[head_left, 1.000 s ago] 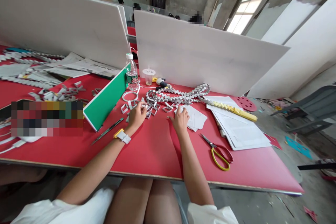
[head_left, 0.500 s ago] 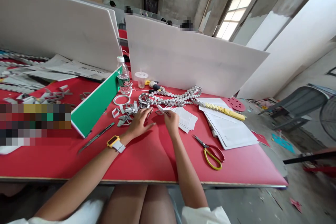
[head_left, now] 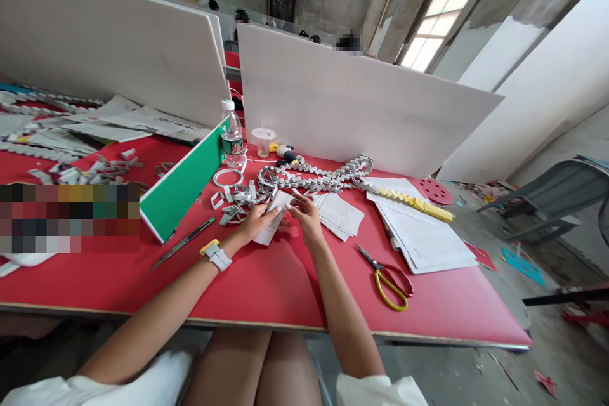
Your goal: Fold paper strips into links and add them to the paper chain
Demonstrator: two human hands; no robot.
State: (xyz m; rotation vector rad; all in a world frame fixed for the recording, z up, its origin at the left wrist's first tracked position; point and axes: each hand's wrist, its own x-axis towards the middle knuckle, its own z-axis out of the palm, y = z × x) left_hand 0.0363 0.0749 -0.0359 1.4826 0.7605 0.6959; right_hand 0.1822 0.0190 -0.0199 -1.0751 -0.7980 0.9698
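Red table [head_left: 266, 285] is spreading across the whole view, with the person sitting at its near edge. Two white boards are standing upright along its far side, one on the left [head_left: 104, 57] and one straight ahead [head_left: 352, 101]. A green board [head_left: 183, 184] is standing on edge between them, running back toward the gap. To the right, a stack of white sheets [head_left: 423, 235] is lying flat, and a yellow folded strip [head_left: 413, 201] is resting across its far end. A long chain of folded grey paper [head_left: 323, 176] is curling along the foot of the board ahead. Just in front of it, a pile of paper slips [head_left: 340, 214] is lying beside the right hand [head_left: 307, 219].

Yellow-handled scissors [head_left: 387, 276] are lying near the stack, well apart from both hands. A water bottle [head_left: 232, 136] is standing at the far end of the green board, with a clear cup [head_left: 263, 141] just beside it and a white tape ring [head_left: 228, 177] lying in front. A slim knife [head_left: 183, 243] is lying beside the green board. Loose folded links [head_left: 235, 203] are scattered near the left hand [head_left: 254, 222], which is wearing a yellow watch [head_left: 216, 255].

Both hands are meeting just above the table in front of the chain, each one pinching the same white paper slip [head_left: 267, 235]: the left fingers are closing on its upper part and the right fingertips are gripping its top corner, while its lower end is hanging toward the table
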